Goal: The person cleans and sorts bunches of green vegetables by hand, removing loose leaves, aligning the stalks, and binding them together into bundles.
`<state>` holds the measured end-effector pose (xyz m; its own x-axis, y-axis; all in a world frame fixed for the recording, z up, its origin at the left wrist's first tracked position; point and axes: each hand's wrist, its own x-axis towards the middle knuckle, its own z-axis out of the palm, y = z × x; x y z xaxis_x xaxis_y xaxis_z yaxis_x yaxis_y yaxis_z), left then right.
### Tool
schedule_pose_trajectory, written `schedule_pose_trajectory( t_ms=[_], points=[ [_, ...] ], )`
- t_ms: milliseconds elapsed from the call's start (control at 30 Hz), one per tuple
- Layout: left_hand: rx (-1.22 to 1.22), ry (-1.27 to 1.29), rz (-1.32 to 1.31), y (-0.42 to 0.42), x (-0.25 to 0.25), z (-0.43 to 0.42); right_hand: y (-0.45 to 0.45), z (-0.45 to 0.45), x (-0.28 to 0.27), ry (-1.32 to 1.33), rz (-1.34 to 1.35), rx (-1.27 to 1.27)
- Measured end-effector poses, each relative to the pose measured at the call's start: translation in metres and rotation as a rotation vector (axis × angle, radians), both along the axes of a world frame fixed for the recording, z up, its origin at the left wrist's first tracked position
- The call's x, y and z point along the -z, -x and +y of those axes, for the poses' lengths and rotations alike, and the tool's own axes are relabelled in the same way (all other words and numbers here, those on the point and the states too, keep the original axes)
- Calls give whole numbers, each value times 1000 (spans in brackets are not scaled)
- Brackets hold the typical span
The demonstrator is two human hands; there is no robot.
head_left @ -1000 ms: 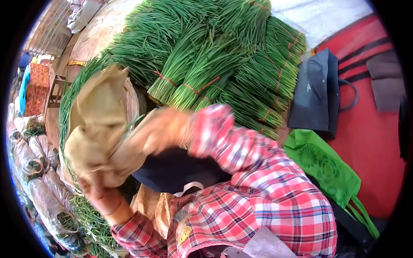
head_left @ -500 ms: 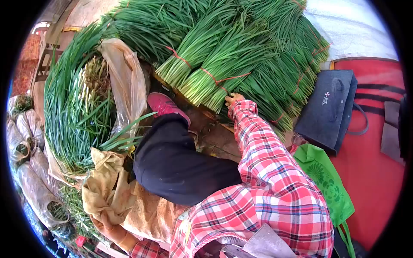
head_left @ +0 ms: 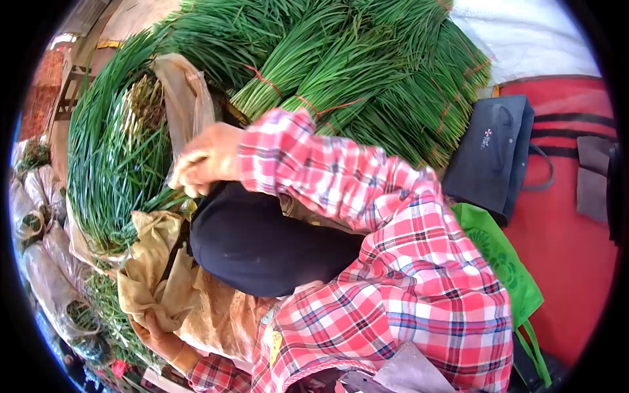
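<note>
My right hand (head_left: pixel 208 160), slightly blurred, is above my bent knee, its fingers curled down beside a big pile of loose garlic chives (head_left: pixel 108 177). Whatever lies within those fingers is hidden. At the lower left, my left hand (head_left: pixel 156 337) grips the folded edge of a tan cloth sack (head_left: pixel 154 268); some of its fingers go out of sight under the cloth. A clear plastic sheet (head_left: pixel 183 85) stands along the chives, partly behind my right hand. Tied bundles of chives (head_left: pixel 334 72) with red bands lie beyond my right forearm.
To the right, a dark grey bag (head_left: pixel 488 160) and a green bag (head_left: pixel 501 262) rest by a red cloth (head_left: pixel 557 281). White sheeting (head_left: pixel 524 39) lies at the top right. Filled plastic bags (head_left: pixel 56 275) line the far left.
My right hand has left the tied bundles and swung left across my knee to the loose chives. My left hand stays at the sack, now showing more. The view has shifted slightly.
</note>
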<state>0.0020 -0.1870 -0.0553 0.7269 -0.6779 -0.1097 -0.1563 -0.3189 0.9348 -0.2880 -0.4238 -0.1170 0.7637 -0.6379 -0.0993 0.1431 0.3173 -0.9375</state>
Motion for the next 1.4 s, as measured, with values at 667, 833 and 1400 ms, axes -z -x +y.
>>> schedule_pose_trajectory(
  t_ms=[667, 833, 1400],
  points=[
    [-22, -363, -97, -26, 18, 12, 41, 121, 264, 101, 1461, -242],
    [13, -365, 23, -39, 30, 15, 20, 124, 277, 34, 1419, -382],
    [-145, -159, -296, -42, -29, 110, 117, 118, 204, 54, 1144, -193]
  ],
)
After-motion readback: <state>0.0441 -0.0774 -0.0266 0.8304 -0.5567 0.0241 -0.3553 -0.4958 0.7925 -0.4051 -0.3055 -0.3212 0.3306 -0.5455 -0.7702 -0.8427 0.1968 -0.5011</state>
